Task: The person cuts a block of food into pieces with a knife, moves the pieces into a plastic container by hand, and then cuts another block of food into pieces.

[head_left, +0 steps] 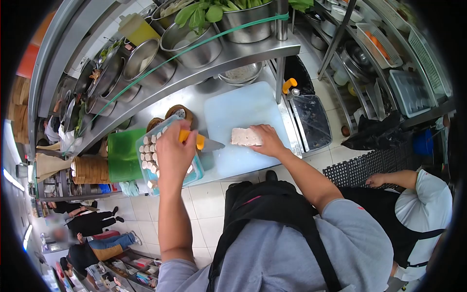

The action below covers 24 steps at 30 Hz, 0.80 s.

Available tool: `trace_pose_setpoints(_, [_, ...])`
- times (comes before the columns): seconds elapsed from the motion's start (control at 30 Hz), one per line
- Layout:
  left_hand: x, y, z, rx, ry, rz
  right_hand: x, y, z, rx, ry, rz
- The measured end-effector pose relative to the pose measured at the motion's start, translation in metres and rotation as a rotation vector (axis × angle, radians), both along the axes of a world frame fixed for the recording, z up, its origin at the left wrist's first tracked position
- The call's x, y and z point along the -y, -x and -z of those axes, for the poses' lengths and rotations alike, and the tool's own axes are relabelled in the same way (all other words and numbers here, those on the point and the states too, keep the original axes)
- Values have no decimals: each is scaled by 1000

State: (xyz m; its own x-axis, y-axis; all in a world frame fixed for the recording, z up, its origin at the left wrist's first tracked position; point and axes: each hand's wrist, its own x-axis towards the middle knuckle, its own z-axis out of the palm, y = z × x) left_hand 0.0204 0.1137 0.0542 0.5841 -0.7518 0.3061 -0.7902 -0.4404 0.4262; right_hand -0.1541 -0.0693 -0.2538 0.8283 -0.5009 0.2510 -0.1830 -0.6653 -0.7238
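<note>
While the left hand (174, 152) clamps a knife (204, 142) at the board's (243, 104) left edge, the right hand (266, 140) lies unclenched on a block (244, 136) mid-board.

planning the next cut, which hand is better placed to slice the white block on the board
Left. The left hand holds the yellow-handled knife, blade pointing at the white block on the cutting board. The right hand rests on the block, likely better for steadying it.

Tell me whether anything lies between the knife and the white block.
Nothing visible. Only bare cutting board separates the knife in the left hand from the white block; the right hand rests on its other end.
</note>
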Motion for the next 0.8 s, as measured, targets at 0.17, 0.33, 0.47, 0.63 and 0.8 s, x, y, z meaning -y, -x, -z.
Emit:
trace_pose_setpoints(0.17, [26, -25, 59, -284, 446, 71, 0, -2, 3, -8, 10, -3])
trace_pose_setpoints(0.33, [34, -24, 70, -835, 760, 395, -16, -14, -21, -163, 44, 31])
trace_pose_setpoints(0.47, [31, -12, 52, -833, 823, 492, -17, -20, -6, -92, 87, 83])
trace_pose_setpoints(0.63, [43, 10, 41, -788, 921, 525, -17, -21, 1, -22, 89, 97])
trace_pose_setpoints(0.8, [48, 8, 47, -755, 942, 485, -17, -21, 1, -7, 104, 102])
